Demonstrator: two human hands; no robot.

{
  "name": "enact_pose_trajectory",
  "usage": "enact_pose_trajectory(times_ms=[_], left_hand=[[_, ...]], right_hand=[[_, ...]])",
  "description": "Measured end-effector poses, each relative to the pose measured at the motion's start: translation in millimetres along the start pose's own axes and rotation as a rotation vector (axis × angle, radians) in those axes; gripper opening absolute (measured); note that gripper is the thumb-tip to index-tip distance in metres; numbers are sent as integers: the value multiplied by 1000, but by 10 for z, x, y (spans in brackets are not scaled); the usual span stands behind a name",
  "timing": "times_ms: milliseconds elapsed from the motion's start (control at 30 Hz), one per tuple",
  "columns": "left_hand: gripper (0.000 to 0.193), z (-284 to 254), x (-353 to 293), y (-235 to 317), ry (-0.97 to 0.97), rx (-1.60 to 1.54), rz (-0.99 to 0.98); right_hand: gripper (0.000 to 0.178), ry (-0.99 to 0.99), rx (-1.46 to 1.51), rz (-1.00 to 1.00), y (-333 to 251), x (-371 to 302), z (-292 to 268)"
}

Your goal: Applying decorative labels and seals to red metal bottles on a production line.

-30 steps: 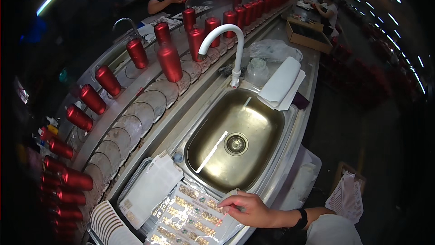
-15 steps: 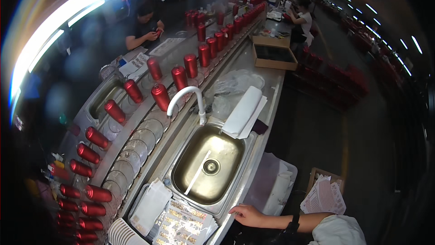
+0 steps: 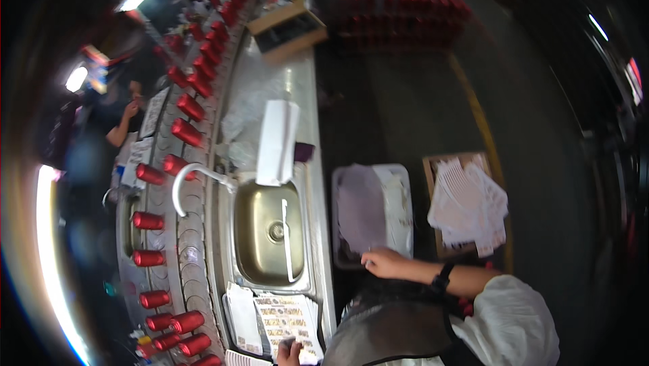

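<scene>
Gold-patterned printed sheets (image 3: 284, 317), one stack, lying flat just beyond the near end of the steel sink (image 3: 254, 234). Left hand (image 3: 289, 354), at the stack's edge farthest from the sink; fingers bent, blurred and partly cut off by the frame, so contact and grip cannot be told. Blank white sheets (image 3: 242, 318), a pile beside the printed stack, at the sink's near left. Right hand (image 3: 382, 262), right of the sink, at the near edge of a plastic bin (image 3: 408, 197); fingers curled and drawn together, whether on anything cannot be told. Inside the bin, a lavender sheet (image 3: 360, 207) and white paper (image 3: 397, 207). Farther right of the sink, a carton (image 3: 428, 170) heaped with striped backing sheets (image 3: 466, 197). At the sink's left rim, a white gooseneck faucet (image 3: 178, 190); at its far end, folded white paper (image 3: 276, 143) and a dark purple cloth (image 3: 303, 153). Left of the sink, red bottles (image 3: 148, 221) on a disc conveyor (image 3: 192, 247).
</scene>
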State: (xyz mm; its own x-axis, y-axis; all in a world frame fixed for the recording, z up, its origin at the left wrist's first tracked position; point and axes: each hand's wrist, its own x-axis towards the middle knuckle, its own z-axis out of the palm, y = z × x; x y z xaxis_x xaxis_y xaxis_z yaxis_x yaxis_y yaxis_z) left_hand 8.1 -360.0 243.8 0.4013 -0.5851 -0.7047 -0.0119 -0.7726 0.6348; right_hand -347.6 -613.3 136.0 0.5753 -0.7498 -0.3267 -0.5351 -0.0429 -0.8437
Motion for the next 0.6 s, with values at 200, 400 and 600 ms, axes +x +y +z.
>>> enact_pose_trajectory(times_ms=[200, 400, 600], left_hand=[[33, 133, 837, 821, -341, 274, -44], [34, 436, 1277, 1420, -460, 506, 23], [33, 1136, 1302, 1755, -616, 657, 199]], right_hand=[[17, 155, -220, 584, 470, -1248, -474], [11, 333, -257, 1129, 523, -2945, -525], [15, 455, 330, 1482, 295, -3834, -219]])
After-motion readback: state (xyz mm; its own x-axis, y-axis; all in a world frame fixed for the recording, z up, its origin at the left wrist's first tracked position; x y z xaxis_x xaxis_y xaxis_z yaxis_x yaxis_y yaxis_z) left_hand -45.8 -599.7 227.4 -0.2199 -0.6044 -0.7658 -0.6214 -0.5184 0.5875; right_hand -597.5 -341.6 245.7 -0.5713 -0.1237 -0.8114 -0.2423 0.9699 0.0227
